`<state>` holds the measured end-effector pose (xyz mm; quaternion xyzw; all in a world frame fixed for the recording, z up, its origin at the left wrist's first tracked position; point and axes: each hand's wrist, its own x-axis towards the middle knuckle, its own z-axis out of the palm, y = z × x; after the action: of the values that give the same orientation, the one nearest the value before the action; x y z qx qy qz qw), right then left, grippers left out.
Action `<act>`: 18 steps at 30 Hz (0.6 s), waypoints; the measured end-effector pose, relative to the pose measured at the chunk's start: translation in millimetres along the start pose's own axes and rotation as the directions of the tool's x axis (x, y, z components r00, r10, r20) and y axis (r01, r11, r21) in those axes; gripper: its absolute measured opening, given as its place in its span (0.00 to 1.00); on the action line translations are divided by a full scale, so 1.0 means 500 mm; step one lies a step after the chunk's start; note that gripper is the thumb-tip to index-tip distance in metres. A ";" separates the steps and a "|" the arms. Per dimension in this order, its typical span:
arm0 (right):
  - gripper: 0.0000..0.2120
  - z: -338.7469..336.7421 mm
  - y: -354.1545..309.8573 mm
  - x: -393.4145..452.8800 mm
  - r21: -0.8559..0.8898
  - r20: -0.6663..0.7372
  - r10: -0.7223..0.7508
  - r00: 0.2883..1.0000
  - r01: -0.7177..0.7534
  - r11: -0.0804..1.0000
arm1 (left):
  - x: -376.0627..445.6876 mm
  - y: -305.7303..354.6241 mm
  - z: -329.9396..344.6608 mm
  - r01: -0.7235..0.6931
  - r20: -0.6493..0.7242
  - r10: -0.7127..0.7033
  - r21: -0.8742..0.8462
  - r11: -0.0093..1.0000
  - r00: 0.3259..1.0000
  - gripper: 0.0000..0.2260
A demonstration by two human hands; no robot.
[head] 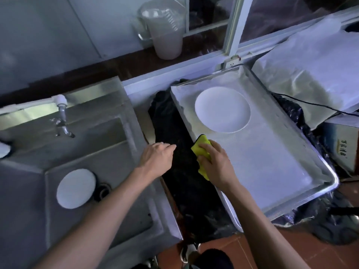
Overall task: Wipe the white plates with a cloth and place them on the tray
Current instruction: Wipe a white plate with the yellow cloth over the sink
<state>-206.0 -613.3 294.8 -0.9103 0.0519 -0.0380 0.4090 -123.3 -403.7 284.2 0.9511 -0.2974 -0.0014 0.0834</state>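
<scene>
On the right of the scene, a metal tray (303, 152) lined with white paper lies on black plastic sheeting (174, 181), and one white plate (222, 109) sits flat in its far left part. The right hand (217, 164) hovers over the tray's near left edge, its grip clamped on a folded yellow cloth (202, 150), fingers curled over the top of it. The left hand (157, 158) hangs palm down above the gap between the sink (116, 152) and the tray, its grip apart, fingers relaxed and holding nothing. A second white plate (75, 188) lies in the sink basin at near left, just beside the drain (103, 190). A tap (62, 115) stands at the sink's far edge. A clear plastic jug (165, 30) stands on the far ledge by the window.
</scene>
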 end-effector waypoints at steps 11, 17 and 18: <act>0.19 0.306 -0.253 0.019 -0.056 0.272 -0.196 0.942 0.218 0.974 | -0.306 -0.305 -0.034 0.310 0.287 -0.318 0.072 0.948 0.904 0.07; 0.18 0.520 -0.384 0.010 -0.058 0.403 -0.188 0.895 0.231 0.971 | -0.484 -0.481 -0.018 0.500 0.362 -0.478 0.038 0.865 0.800 0.11; 0.17 0.548 -0.403 0.008 -0.054 0.418 -0.187 0.889 0.230 0.972 | -0.508 -0.505 -0.012 0.517 0.370 -0.493 0.039 0.855 0.787 0.12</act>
<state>-158.8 -278.0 264.3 -0.9179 -0.1314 0.1126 0.3571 -189.1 -54.6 237.9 0.9752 -0.0423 -0.2106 0.0535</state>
